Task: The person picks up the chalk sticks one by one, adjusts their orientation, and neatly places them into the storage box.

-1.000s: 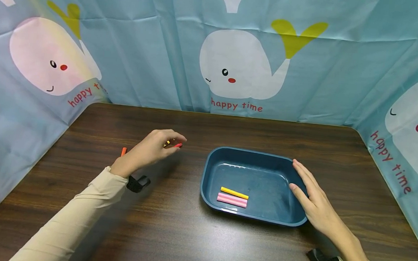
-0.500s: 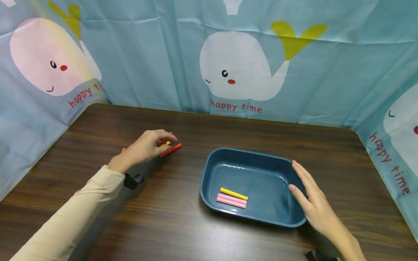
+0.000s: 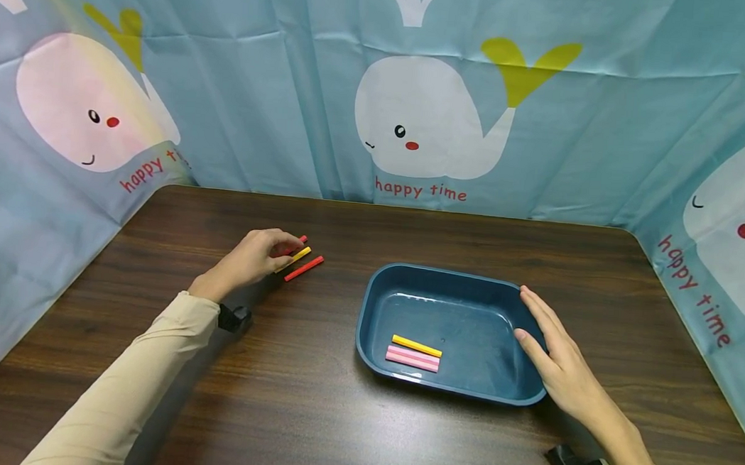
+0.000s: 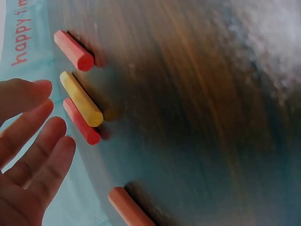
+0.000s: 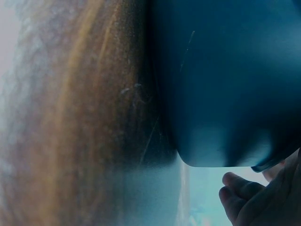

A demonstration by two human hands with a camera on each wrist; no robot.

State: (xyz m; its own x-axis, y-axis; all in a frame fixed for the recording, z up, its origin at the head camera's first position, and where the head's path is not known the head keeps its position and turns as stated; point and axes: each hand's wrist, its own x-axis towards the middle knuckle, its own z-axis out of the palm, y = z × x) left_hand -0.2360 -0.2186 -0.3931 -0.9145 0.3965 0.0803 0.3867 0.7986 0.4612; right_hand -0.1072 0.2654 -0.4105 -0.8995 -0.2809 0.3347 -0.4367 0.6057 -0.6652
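My left hand [image 3: 245,259] hovers at the left of the table over a small group of chalk-like coloured sticks, thumb and fingers loosely bent and apart. A yellow stick [image 4: 81,99] lies between two red ones, the nearer red stick [image 3: 304,268] fully exposed and the farther red stick [image 4: 81,121] partly covered by the hand in the head view. An orange stick [image 4: 129,207] lies apart, hidden in the head view. My right hand [image 3: 563,361] rests with extended fingers on the right rim of a blue tray [image 3: 469,320].
Inside the tray, a yellow stick [image 3: 417,346] lies beside pink sticks [image 3: 412,359], near the front left. The dark wooden table [image 3: 285,398] ends at the back against a blue whale-print curtain [image 3: 315,115].
My left hand has drawn back to the left, uncovering more of the red and yellow sticks and covering the orange one. My right hand and the tray have stayed in place.
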